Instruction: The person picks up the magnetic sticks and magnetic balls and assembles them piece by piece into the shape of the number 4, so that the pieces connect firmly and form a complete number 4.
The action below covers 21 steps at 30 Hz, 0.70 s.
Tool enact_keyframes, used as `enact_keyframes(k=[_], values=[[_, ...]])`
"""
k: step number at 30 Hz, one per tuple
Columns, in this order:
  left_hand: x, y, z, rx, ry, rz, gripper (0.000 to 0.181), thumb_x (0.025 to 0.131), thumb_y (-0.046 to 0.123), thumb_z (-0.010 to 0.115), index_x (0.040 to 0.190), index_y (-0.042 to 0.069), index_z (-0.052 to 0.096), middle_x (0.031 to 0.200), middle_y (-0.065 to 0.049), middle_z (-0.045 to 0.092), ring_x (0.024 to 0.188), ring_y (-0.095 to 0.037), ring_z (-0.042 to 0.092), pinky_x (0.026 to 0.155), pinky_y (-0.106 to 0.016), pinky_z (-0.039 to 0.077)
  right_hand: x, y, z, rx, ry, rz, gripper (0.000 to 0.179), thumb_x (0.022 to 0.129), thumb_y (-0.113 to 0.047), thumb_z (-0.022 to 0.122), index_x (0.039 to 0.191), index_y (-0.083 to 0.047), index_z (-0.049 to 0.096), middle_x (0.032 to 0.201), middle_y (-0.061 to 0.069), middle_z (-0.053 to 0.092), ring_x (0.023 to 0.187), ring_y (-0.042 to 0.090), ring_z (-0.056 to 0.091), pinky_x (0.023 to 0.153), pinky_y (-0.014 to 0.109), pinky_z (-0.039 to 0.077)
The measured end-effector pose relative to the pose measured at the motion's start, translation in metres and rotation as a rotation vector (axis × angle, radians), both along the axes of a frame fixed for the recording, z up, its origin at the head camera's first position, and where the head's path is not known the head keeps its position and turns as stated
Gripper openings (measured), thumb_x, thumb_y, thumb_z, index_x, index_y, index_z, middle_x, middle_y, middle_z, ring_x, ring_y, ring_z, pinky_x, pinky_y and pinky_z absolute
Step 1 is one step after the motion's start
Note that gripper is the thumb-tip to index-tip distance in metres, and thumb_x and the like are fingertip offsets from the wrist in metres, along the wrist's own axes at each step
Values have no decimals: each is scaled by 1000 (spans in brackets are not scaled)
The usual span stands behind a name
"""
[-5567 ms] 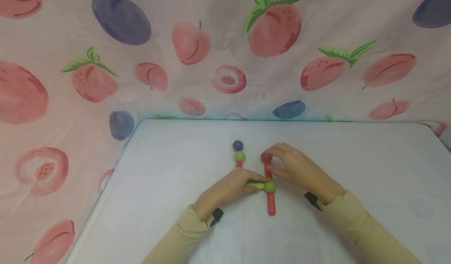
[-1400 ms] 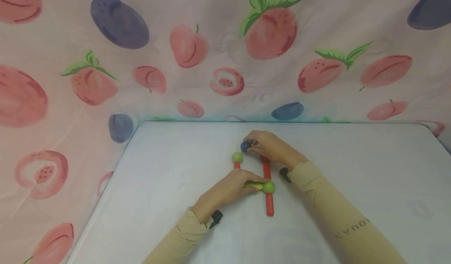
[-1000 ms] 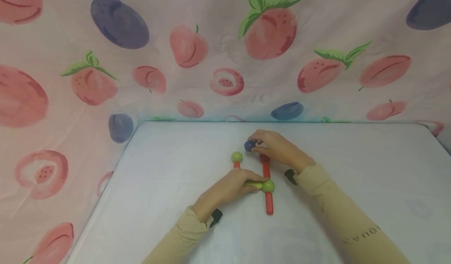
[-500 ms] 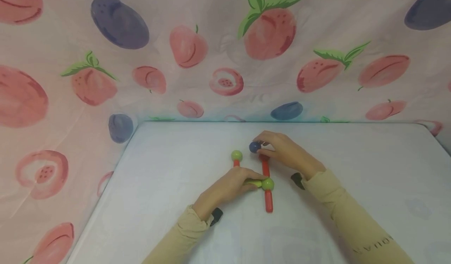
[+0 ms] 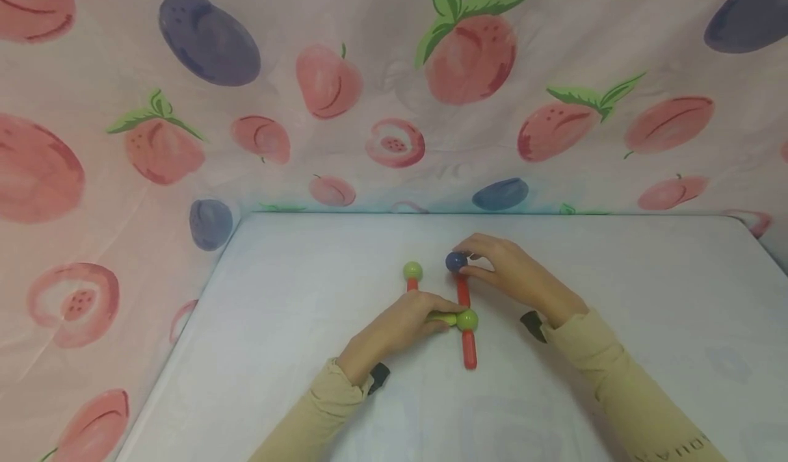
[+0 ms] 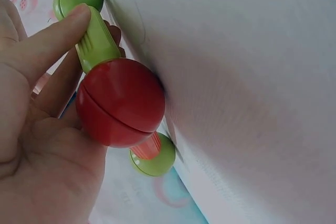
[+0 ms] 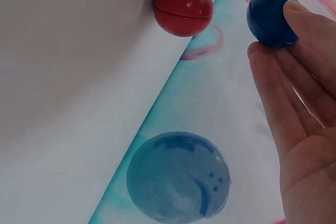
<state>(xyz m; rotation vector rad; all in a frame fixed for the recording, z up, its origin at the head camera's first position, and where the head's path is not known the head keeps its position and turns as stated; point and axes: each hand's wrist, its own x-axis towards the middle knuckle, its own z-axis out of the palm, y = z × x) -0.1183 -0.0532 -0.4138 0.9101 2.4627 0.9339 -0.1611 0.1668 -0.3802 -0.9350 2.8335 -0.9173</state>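
Note:
My left hand (image 5: 403, 319) pinches a lime-green rod (image 6: 98, 43) between thumb and fingers. That rod joins a red ball (image 6: 121, 103) to a green ball (image 5: 467, 319), in a magnetic-looking ball-and-stick build. From the right green ball, one red rod (image 5: 470, 350) points toward me and another red rod (image 5: 464, 291) points away, ending in a second red ball (image 7: 182, 11). On the left, a red rod (image 5: 412, 285) leads to a far green ball (image 5: 413, 271). My right hand (image 5: 514, 274) pinches a blue ball (image 5: 456, 262) by its fingertips, held apart from the second red ball in the right wrist view.
The build is on a white table (image 5: 295, 277). A fruit-printed cloth (image 5: 345, 147) rises behind the table's far edge and along its left side. Dark wrist-camera pieces show below both cuffs.
The right hand has left the second red ball, taken the blue ball off the far green ball and carried it rightward over the right-hand rods. The left hand keeps its pinch; the build shifts slightly.

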Motion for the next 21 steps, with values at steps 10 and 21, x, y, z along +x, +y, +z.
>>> enact_keyframes(k=[10, 21], values=[[1, 0, -1, -17, 107, -31, 38, 92, 15, 71, 130, 17, 67, 121, 9, 70, 117, -2, 61, 103, -19, 45, 11, 13, 0, -2, 59, 17, 34, 85, -7, 77, 118, -8, 68, 108, 2, 68, 101, 25, 67, 90, 44, 56], [6, 1, 3, -26, 197, -56, 36, 93, 17, 70, 129, 22, 67, 131, 6, 63, 125, -10, 54, 108, -23, 43, 25, 24, 2, 10, 79, 5, 33, 83, -10, 79, 115, -11, 69, 106, -2, 68, 101, 22, 67, 90, 42, 56]])
